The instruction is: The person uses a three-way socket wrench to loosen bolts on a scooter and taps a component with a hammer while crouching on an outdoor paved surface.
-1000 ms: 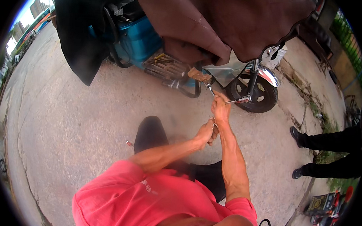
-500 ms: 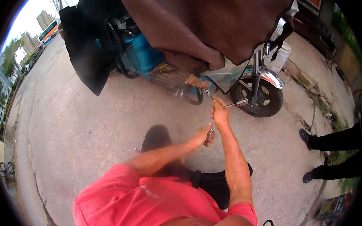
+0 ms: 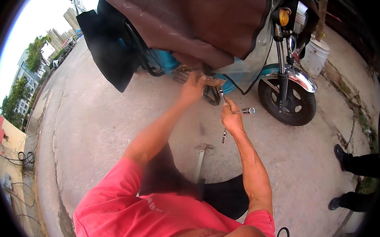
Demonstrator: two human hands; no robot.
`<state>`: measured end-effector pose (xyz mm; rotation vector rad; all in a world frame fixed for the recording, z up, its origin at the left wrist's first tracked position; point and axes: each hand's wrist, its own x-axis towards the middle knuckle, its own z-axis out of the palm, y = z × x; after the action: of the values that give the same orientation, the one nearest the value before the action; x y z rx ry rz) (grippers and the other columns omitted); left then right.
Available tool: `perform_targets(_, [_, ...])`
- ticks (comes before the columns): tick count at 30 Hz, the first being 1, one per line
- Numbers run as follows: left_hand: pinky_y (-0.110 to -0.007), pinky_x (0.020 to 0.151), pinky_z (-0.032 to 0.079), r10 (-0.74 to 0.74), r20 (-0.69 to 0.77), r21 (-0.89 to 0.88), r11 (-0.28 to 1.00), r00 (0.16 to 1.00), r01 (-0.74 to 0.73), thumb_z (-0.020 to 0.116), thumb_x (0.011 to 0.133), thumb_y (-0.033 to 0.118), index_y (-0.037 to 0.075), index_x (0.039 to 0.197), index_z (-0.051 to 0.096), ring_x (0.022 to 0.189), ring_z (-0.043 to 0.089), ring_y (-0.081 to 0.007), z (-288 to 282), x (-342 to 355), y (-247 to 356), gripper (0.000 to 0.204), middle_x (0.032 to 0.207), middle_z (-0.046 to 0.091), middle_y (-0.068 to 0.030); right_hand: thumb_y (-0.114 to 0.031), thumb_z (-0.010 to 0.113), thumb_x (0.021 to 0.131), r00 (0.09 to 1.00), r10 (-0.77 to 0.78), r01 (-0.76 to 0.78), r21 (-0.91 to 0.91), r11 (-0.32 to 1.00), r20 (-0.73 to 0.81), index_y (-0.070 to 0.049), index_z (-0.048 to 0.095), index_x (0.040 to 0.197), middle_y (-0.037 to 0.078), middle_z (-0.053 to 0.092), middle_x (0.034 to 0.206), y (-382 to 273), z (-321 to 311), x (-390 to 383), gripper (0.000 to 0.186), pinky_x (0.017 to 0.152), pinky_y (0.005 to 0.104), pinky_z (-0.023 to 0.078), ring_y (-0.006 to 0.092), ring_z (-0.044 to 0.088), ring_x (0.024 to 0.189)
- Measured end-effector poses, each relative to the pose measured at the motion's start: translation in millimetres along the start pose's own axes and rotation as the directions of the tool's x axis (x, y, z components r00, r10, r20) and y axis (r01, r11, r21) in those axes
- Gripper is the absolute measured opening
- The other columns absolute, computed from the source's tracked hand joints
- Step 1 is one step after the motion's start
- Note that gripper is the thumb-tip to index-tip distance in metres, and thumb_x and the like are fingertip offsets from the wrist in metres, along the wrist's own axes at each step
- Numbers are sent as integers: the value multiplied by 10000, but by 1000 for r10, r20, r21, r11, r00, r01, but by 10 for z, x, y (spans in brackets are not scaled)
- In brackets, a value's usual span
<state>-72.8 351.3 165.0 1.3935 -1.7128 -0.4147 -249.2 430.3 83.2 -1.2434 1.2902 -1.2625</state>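
Observation:
My right hand [image 3: 233, 119] is closed round the hub of a three-way socket wrench [image 3: 245, 111], whose arms stick out toward the vehicle, to the right and down toward me. The far socket meets the edge of a brown, flat, worn-looking plate [image 3: 215, 82], low at the vehicle's side. My left hand [image 3: 193, 90] reaches forward and is closed on the left part of that plate; the fingertips are partly hidden. Behind both hands stands a blue motor vehicle [image 3: 268, 71] draped with a brown cover [image 3: 194, 21].
A hammer [image 3: 200, 161] lies on the concrete between my knees. The front wheel [image 3: 311, 109] stands right of my hands, with a white bucket [image 3: 315, 56] behind it. Someone in dark trousers and shoes [image 3: 341, 157] stands at the right. Cables [image 3: 25, 157] hang at the far left.
My left hand has let go of the wrench's near arm and moved forward to the brown plate. My right hand keeps the wrench. The view has shifted, and the hammer now shows.

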Motion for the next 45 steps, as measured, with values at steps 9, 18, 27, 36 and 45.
perform_targets(9, [-416,832,509,22,-7,-21,1000,1000,-22,437,1067,336,13,1209,481,924,661,-330,51,-162,-103,355,990,656,-228,-189,457,1009,956,-280,292,-306,906,85,12,461,1395,354,644,1049,-432,-190,-116,435,877,590,467,539,609,997])
perform_targets(18, [-380,820,540,-19,39,-325,945,999,31,385,1094,325,24,1185,495,966,656,-218,372,-200,-1000,333,1143,607,-127,-161,476,999,953,-183,292,-587,755,240,49,420,1359,331,652,838,-783,-198,-141,420,750,601,496,516,646,805])
perform_targets(27, [-369,819,538,165,507,-706,642,846,298,468,1055,429,23,1190,529,994,645,-225,69,339,-1375,433,1100,614,-100,-175,493,1008,992,-105,126,-498,858,69,-38,446,1439,286,646,792,-794,22,-293,455,709,544,488,482,648,754])
perform_targets(36, [-430,964,494,7,565,-705,524,825,478,497,1045,433,64,1064,561,1092,579,-235,271,680,-1099,375,1014,576,-97,-175,489,1012,952,-259,166,-435,885,-166,51,570,1301,81,549,699,-572,238,-270,375,614,337,461,159,543,617])
perform_targets(45, [-423,1089,369,197,737,-676,203,647,709,527,1009,533,73,1187,572,1182,582,-228,365,485,-1002,496,1177,644,-112,-174,465,1034,976,-101,1,-457,890,-195,44,509,1385,-38,445,687,-729,293,-333,415,554,246,353,54,406,609])
